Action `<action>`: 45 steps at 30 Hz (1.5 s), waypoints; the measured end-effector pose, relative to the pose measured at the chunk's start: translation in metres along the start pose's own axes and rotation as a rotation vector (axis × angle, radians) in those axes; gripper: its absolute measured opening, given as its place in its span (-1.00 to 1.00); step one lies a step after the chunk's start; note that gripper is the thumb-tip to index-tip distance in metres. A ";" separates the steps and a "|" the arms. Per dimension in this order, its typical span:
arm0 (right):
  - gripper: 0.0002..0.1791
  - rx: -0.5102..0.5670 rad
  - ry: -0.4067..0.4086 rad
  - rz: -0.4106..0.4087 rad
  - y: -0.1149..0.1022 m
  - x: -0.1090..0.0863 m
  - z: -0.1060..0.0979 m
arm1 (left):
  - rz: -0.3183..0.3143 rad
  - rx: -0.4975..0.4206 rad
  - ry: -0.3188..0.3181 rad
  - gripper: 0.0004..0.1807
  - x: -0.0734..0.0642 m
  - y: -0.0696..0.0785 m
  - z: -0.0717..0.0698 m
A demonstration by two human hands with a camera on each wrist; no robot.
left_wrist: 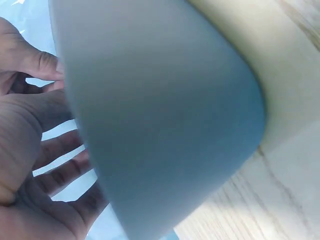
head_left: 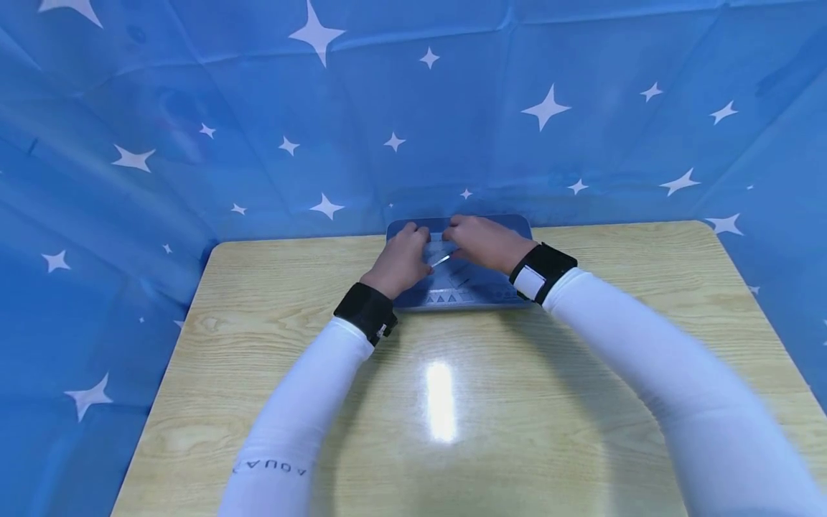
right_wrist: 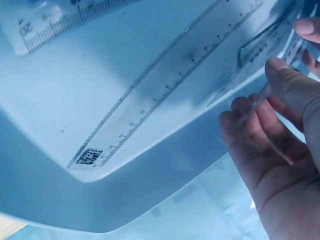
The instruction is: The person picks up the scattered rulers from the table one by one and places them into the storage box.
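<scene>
A shallow blue-grey tray [head_left: 478,296] stands at the table's back edge, and both hands are over it. My right hand [head_left: 484,240] pinches a thin clear plastic piece [right_wrist: 252,107] between thumb and fingers. Seen from the head, this piece shows as a bright slanted strip [head_left: 441,260] reaching to my left hand [head_left: 402,260], whose thumb and fingers curl about its other end. The tray's wall [left_wrist: 160,110] hides the left fingertips in the left wrist view. Below the hands lie a clear ruler [right_wrist: 165,85], another ruler marked 20 [right_wrist: 65,25] and a clear piece with a dark-edged cutout [right_wrist: 250,55].
The tray rests on a light wood-grain table [head_left: 291,301]. Right behind it hangs a blue cloth with white stars [head_left: 362,129]. A bright light reflection lies on the tabletop in front of the tray.
</scene>
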State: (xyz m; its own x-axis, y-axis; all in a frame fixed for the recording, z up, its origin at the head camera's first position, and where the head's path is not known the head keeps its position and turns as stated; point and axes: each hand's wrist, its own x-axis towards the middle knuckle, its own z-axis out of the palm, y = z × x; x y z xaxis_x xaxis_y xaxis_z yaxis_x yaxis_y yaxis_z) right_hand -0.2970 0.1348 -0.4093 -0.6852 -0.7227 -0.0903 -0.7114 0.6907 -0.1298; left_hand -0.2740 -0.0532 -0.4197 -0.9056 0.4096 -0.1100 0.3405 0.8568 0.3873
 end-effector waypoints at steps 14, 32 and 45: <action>-0.61 0.037 -0.095 0.089 0.010 0.020 0.012 | 0.047 0.102 0.065 -0.46 0.015 -0.012 0.017; -0.62 -0.088 -0.102 0.117 0.004 0.023 0.018 | 0.034 0.146 0.039 -0.51 0.022 -0.021 0.027; -0.69 -0.036 0.001 0.108 0.014 0.004 0.003 | 0.019 0.124 0.052 -0.45 0.016 -0.024 0.023</action>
State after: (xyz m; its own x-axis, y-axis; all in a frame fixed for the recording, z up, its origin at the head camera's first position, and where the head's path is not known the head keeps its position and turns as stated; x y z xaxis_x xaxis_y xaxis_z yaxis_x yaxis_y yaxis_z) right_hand -0.3092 0.1415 -0.4145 -0.7583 -0.6441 -0.1008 -0.6387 0.7649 -0.0833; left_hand -0.2907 -0.0598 -0.4515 -0.9096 0.4118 -0.0552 0.3830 0.8826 0.2726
